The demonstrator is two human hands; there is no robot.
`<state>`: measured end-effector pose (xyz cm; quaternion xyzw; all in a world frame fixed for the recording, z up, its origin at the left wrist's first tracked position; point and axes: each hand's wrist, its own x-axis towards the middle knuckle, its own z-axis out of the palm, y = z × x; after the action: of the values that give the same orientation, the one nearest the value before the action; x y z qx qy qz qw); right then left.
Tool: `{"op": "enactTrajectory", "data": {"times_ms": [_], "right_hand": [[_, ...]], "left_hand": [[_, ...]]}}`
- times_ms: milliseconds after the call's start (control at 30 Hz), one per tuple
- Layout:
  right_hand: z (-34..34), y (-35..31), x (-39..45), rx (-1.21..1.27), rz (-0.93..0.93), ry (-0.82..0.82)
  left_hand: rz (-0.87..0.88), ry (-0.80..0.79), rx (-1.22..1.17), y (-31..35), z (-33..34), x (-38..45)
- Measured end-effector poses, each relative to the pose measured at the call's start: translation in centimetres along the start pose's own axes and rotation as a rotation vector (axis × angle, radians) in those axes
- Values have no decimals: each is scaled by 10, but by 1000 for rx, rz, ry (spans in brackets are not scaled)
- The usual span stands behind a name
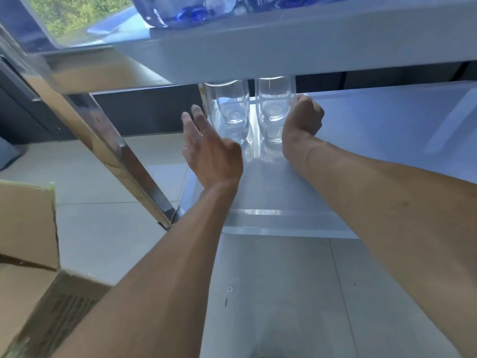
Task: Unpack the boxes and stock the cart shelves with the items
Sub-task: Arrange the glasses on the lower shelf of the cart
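Two clear drinking glasses stand side by side on the steel cart's middle shelf [374, 130], their rims hidden by the shelf above. My left hand [209, 148] is open, its straight fingers just left of the left glass [229, 104]. My right hand [304, 120] curls against the right side of the right glass [273, 102] and grips it. The upper shelf [258, 47] carries blue-tinted glassware [180, 14].
An open cardboard box [28, 228] sits at the lower left on the tiled floor [103, 182]. The cart's shiny corner post [116, 151] slants down past my left forearm. The cart's lower shelf [284, 293] lies beneath my arms.
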<state>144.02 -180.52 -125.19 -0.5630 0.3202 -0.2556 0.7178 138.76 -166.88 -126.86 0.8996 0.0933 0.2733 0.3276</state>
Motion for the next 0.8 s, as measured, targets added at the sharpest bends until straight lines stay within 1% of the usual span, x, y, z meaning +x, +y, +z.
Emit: {"op": "enactTrajectory", "data": {"times_ms": [67,133,200,267,400,500,800], "right_hand": [[0,0,-2,-18,9,-5],[-1,3,-3,-28,7,3],[-1,6,-5,-43,2,4],[0,7,-8,-66,-7,-8],[3,7,-8,24,24,23],[4,8,-11,25,23,20],[9,10,-10,-38,19,-33]], "left_hand": [[60,-99,0,-1,-1,-10],[99,-180,-51,0,0,-18],[72,-157,-96,5,0,-21],[7,-118,-129,11,-2,-16],[-169,-202,-244,10,-4,4],[-147,-267,-218,3,-4,12],[-86,-240,-212,-3,-7,5]]}}
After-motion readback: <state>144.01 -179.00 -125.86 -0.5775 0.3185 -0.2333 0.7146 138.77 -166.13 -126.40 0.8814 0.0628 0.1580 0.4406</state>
